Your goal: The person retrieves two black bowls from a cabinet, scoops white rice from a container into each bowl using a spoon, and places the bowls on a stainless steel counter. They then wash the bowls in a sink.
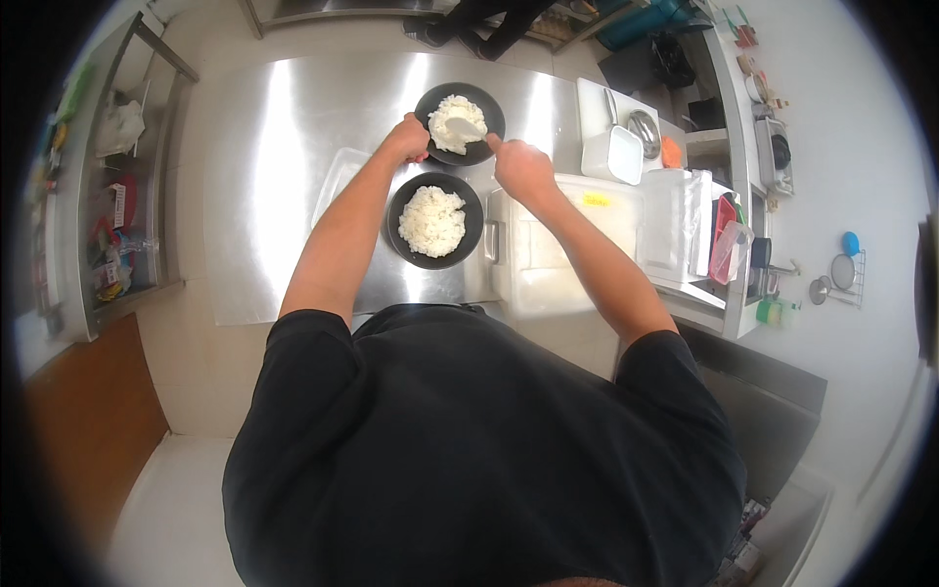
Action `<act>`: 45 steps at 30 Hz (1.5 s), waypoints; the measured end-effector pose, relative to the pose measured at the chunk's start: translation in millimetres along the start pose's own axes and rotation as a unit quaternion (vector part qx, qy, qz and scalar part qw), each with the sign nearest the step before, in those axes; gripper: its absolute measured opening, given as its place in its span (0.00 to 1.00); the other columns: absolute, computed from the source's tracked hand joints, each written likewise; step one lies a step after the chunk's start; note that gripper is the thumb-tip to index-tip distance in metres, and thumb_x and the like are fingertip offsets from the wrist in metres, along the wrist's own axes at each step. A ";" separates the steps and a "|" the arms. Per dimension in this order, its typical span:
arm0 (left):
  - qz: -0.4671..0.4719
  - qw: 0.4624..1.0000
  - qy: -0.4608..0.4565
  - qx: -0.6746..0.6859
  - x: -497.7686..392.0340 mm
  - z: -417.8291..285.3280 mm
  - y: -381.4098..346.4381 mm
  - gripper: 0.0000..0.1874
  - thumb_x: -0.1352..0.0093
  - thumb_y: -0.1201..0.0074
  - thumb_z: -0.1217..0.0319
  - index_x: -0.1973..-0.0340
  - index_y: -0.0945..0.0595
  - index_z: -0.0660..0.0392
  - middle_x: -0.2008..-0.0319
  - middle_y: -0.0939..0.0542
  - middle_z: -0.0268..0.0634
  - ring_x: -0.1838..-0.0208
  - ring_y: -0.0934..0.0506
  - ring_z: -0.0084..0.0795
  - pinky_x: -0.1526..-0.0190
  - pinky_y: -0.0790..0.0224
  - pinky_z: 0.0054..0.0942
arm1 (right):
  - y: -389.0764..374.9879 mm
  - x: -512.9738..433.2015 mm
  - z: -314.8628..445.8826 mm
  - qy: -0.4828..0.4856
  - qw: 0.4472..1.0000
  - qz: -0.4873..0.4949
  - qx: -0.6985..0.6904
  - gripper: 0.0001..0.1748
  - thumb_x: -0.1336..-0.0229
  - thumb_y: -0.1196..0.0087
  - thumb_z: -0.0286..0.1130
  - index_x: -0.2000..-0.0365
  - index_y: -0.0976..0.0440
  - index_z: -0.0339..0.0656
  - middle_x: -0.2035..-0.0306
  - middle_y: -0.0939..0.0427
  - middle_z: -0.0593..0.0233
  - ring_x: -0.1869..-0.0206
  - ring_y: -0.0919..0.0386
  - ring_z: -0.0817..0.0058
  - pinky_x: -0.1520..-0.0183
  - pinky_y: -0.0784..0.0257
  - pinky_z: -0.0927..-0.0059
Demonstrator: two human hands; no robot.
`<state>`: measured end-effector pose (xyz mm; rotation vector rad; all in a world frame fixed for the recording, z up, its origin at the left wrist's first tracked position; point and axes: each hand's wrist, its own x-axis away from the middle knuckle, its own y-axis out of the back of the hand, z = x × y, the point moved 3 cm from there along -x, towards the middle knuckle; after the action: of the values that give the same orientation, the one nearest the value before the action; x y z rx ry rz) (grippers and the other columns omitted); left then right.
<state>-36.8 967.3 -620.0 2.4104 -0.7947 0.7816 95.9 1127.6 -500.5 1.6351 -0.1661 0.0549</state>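
Two black bowls stand one behind the other on the steel table, each with a mound of white rice. My left hand (pixel 411 140) grips the left rim of the far bowl (pixel 489 110), fingers curled at its edge. In my right hand (pixel 524 167) is a pale rice paddle (pixel 463 128); its blade lies against the rice (pixel 449 110) in that bowl. The near bowl (pixel 394 236) sits closer to my body, touched by neither hand, and its rice (pixel 433 221) spreads over most of its base.
Right of the bowls is a lidded translucent tub (pixel 561 242) with a yellow label. Beyond it, a white container (pixel 612 156) and a steel bowl (pixel 644 133) rest on a white board (pixel 591 99). A clear tray (pixel 336 183) lies beneath my left forearm. Another person's legs (pixel 499 29) stand past the table (pixel 330 88).
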 end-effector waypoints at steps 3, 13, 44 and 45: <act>0.001 1.000 -0.009 -0.003 -0.8 1.9 -1.0 0.26 0.30 0.61 0.77 0.36 0.44 0.68 0.75 0.18 0.50 0.83 0.24 0.33 0.84 0.35 0.32 | -2.1 -3.2 4.4 0.020 0.999 0.025 -0.003 0.18 0.36 0.59 0.28 0.50 0.23 0.42 0.69 0.16 0.53 0.66 0.16 0.54 0.63 0.21 0.53; -0.022 0.999 -0.046 -0.012 -10.8 9.2 0.0 0.32 0.33 0.59 0.79 0.32 0.46 0.64 0.79 0.19 0.45 0.83 0.23 0.33 0.83 0.34 0.34 | 12.8 -30.3 5.4 0.062 0.998 0.004 0.009 0.23 0.38 0.55 0.28 0.42 0.29 0.45 0.65 0.17 0.51 0.62 0.16 0.53 0.60 0.20 0.53; 0.005 0.999 -0.039 0.022 7.2 13.5 -3.0 0.30 0.31 0.64 0.80 0.32 0.44 0.59 0.76 0.18 0.48 0.83 0.23 0.33 0.84 0.36 0.33 | -1.6 -29.1 21.3 0.150 0.983 0.096 0.050 0.19 0.36 0.54 0.29 0.46 0.25 0.48 0.66 0.16 0.55 0.64 0.15 0.57 0.64 0.20 0.57; -0.007 0.999 -0.036 0.008 7.2 12.0 -2.1 0.29 0.31 0.64 0.79 0.33 0.43 0.59 0.77 0.18 0.48 0.83 0.23 0.33 0.84 0.35 0.33 | -2.6 -28.9 25.5 0.178 0.979 0.092 0.025 0.18 0.38 0.53 0.29 0.48 0.25 0.45 0.66 0.16 0.52 0.64 0.15 0.56 0.64 0.20 0.56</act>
<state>-26.3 959.1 -624.6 2.4689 -0.8015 0.7015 66.1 1104.5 -508.8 1.6277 -0.0398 0.4938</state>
